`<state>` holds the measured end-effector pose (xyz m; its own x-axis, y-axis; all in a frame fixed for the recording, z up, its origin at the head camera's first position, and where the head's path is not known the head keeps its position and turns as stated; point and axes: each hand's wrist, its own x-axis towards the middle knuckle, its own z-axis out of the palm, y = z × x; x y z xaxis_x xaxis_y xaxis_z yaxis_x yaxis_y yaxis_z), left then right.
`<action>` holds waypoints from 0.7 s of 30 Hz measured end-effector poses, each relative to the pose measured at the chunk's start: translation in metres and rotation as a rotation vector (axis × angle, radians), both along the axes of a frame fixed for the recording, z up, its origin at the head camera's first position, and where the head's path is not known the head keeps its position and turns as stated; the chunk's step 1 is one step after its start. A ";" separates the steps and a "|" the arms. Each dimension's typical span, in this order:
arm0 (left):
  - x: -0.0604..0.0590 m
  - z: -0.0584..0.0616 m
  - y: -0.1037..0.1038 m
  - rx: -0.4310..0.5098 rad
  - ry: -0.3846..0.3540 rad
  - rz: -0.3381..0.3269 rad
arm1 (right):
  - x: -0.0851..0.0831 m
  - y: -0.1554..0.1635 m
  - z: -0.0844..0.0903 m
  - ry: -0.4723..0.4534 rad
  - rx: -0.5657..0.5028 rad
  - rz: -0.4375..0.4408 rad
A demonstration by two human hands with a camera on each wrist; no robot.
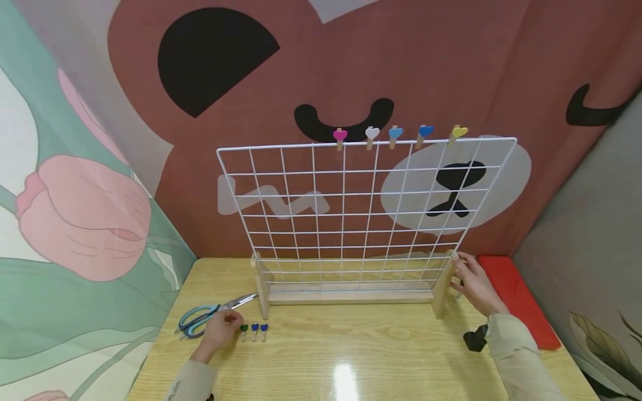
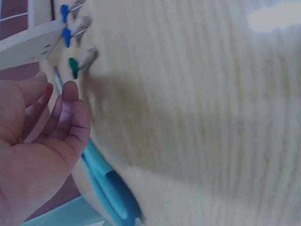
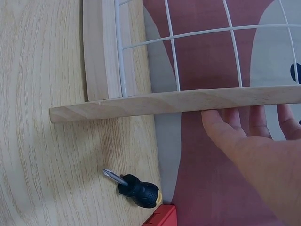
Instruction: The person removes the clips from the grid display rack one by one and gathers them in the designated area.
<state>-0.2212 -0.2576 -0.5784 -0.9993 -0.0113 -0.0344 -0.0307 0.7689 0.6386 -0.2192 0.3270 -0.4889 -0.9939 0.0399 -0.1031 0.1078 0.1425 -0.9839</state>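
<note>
The left hand (image 1: pixel 220 329), low and left of centre in the head view, hovers with relaxed, empty fingers just beside the green peg (image 1: pixel 243 329), first of three pegs on the table (image 1: pixel 351 356). The right hand (image 1: pixel 473 284), fingers spread, steadies the wire grid stand (image 1: pixel 443 289) at right. This looks like the fetching step; next calls for pinching that peg.

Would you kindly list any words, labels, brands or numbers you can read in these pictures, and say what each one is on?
None: no readable text shows in any view.
The scissors, the screwdriver, the heart clips and the red case bear no legible marks.
A small dark mark on the left sleeve is too small to read.
</note>
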 end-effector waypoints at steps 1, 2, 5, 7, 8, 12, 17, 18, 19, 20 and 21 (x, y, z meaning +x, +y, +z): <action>-0.001 0.003 -0.001 0.018 -0.002 -0.005 | 0.000 0.000 0.000 -0.002 0.001 -0.001; -0.001 0.007 -0.002 0.050 -0.002 -0.016 | 0.001 0.000 0.000 -0.004 0.003 -0.001; -0.003 0.022 -0.005 0.154 -0.031 -0.057 | 0.001 0.000 -0.001 -0.012 0.007 0.001; -0.004 0.035 -0.007 0.228 -0.051 -0.087 | 0.002 0.000 -0.001 -0.013 0.008 0.002; -0.005 0.042 -0.009 0.255 -0.049 -0.097 | 0.001 0.000 0.000 -0.012 0.007 0.003; -0.008 0.072 -0.010 0.284 0.026 -0.105 | 0.002 -0.001 0.001 -0.008 0.009 0.002; -0.013 0.112 -0.005 0.287 0.131 -0.119 | 0.003 -0.001 0.002 -0.008 0.013 0.002; -0.015 0.120 -0.003 0.293 0.148 -0.114 | 0.003 -0.002 0.002 -0.006 0.011 0.000; -0.017 0.127 0.000 0.294 0.168 -0.108 | 0.003 -0.002 0.002 -0.004 0.011 -0.003; -0.018 0.135 0.002 0.298 0.184 -0.099 | 0.003 -0.002 0.001 -0.004 0.009 -0.006; -0.019 0.142 0.005 0.297 0.203 -0.090 | 0.003 -0.002 0.001 -0.004 0.010 -0.006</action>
<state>-0.2400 -0.2525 -0.4366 -0.9827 0.0574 0.1758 0.1786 0.5427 0.8207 -0.2165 0.3249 -0.4882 -0.9932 0.0465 -0.1063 0.1122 0.1515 -0.9821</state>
